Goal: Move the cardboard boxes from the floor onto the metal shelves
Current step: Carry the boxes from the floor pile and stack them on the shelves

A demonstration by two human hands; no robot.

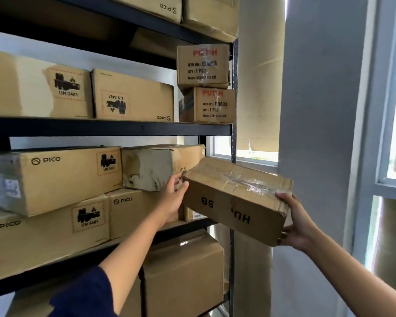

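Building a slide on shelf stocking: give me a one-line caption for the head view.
Both hands, left hand and right hand, hold a taped cardboard box at the right end of the metal shelves.

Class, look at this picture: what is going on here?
A person holds a taped cardboard box in both hands, the left hand at its near-shelf end and the right hand at the other. The box is tilted in the air beside the right end of the metal shelves, not yet set down. The shelves already carry many boxes.
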